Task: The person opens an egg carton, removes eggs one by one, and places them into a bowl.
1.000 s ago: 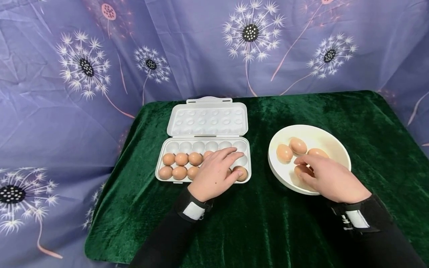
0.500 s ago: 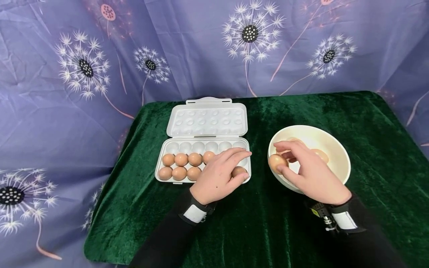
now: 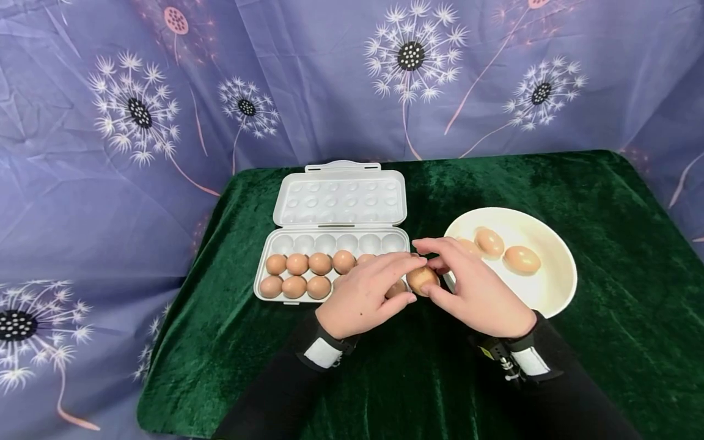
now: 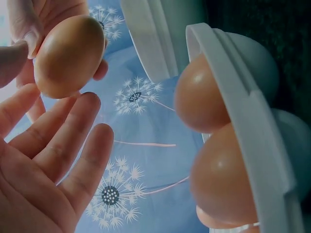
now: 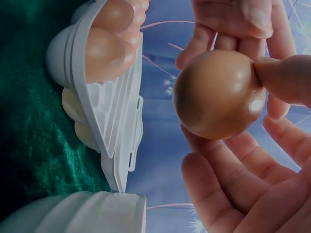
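Observation:
My right hand (image 3: 478, 293) pinches a brown egg (image 3: 422, 280) between thumb and fingers, in the gap between the egg carton and the bowl. In the right wrist view the thumb presses the side of this egg (image 5: 218, 94). My left hand (image 3: 365, 293) is spread over the right part of the white plastic egg carton (image 3: 324, 242), fingertips close to the held egg and hiding some eggs below. The left wrist view has its fingers extended, palm showing, just under the egg (image 4: 70, 56). Brown eggs (image 3: 297, 263) fill the visible parts of the two near rows; the far row's cups are bare.
The carton's lid (image 3: 341, 198) lies folded back behind it. To the right stands a cream bowl (image 3: 555, 284) with several brown eggs (image 3: 521, 260) inside. Green velvet cloth (image 3: 220, 354) covers the table, and a purple dandelion-print curtain (image 3: 330, 79) hangs behind.
My right hand has lifted an egg out of the bowl and carried it left to the carton's right edge. The left hand has shifted slightly right, staying over the carton.

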`<action>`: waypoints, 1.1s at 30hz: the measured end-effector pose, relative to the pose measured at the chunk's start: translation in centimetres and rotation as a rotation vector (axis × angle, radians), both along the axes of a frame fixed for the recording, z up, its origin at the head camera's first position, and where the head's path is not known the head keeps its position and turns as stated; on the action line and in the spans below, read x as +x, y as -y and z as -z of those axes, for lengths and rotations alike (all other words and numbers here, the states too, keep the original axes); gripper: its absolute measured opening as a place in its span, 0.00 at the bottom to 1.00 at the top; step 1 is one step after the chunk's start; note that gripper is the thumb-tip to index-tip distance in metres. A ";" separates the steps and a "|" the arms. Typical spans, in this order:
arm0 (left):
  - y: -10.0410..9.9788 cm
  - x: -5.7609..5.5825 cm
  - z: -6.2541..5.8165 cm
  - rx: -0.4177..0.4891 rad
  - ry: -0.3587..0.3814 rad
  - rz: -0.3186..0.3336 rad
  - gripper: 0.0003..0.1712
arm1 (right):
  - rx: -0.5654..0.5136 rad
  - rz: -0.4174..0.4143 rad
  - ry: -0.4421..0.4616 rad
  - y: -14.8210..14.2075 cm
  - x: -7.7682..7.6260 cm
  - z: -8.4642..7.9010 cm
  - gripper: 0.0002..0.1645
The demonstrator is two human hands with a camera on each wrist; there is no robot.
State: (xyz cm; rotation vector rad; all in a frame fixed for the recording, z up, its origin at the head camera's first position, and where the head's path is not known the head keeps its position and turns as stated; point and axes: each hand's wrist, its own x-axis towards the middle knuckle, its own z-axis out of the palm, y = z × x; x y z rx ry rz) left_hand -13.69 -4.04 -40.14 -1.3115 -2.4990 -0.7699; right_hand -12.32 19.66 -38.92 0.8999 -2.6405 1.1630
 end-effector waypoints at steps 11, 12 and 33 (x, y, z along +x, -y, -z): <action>-0.1 -0.2 0.2 -0.017 -0.035 0.034 0.28 | -0.006 -0.011 0.034 0.5 -0.1 -0.1 0.37; -0.1 -0.3 0.2 -0.019 -0.045 0.038 0.26 | -0.010 -0.014 0.037 0.6 -0.1 -0.1 0.37; 1.0 -2.6 0.8 -0.092 -0.057 -0.111 0.21 | -0.029 0.049 0.092 -1.1 -0.3 0.5 0.37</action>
